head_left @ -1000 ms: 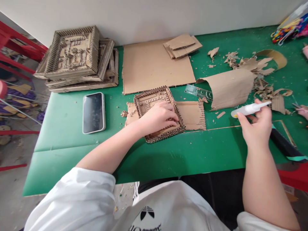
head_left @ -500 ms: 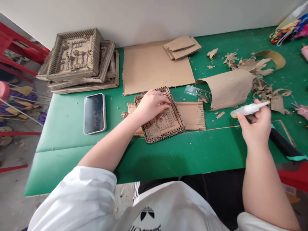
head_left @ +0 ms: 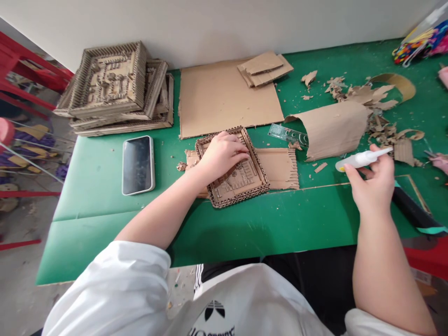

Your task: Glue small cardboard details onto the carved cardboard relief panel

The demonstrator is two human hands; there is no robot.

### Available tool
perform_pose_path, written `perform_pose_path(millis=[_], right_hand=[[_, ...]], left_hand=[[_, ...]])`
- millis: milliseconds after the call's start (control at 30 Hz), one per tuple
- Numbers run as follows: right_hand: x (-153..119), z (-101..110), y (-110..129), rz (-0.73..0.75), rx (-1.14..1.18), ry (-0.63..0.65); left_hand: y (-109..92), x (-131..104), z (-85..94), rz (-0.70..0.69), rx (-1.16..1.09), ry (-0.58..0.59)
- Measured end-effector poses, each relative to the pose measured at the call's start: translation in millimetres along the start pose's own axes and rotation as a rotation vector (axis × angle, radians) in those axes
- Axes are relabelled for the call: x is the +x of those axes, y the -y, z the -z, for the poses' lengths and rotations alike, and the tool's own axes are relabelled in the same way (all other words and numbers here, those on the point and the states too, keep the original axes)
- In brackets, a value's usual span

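My left hand [head_left: 224,156] reaches into a square cardboard tray [head_left: 241,191] with a corrugated rim and small raised cardboard pieces inside. The fingers are bent and drawn together at the inner floor; whatever they pinch is hidden beneath them. A flat strip of corrugated cardboard [head_left: 278,168] lies under the tray and sticks out on both sides. Off to the right, my right hand [head_left: 376,184] grips a white glue bottle [head_left: 360,160] above the table, its long nozzle pointing right.
On the green table [head_left: 224,233] are a phone [head_left: 138,165], a stack of similar cardboard trays [head_left: 108,79], a large cardboard sheet [head_left: 224,100], a clear ruler [head_left: 285,134], a curled cardboard piece [head_left: 336,128] and torn scraps [head_left: 381,128]. A black-and-teal tool handle [head_left: 416,210] lies by the right forearm.
The fingers of my left hand have closed together slightly inside the tray. My right hand and the glue bottle stay in place.
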State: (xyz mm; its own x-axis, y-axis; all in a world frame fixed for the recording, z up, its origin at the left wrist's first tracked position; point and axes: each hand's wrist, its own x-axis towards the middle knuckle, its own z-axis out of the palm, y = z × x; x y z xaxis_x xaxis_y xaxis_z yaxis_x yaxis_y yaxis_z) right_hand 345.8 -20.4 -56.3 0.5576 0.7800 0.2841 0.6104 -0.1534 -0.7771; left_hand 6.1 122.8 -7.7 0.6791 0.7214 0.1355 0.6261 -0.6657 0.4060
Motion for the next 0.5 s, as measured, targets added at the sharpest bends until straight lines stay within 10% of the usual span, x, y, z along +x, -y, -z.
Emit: perform_pose_path(millis=[300, 500], right_hand=[[0, 0, 6, -0.037, -0.035, -0.003], [6, 1, 2, 0.01, -0.396, -0.067]], left_hand=[[3, 0, 9.3, -0.006, -0.06, -0.073], [15, -7, 49.1, 0.11, -0.013, -0.386]])
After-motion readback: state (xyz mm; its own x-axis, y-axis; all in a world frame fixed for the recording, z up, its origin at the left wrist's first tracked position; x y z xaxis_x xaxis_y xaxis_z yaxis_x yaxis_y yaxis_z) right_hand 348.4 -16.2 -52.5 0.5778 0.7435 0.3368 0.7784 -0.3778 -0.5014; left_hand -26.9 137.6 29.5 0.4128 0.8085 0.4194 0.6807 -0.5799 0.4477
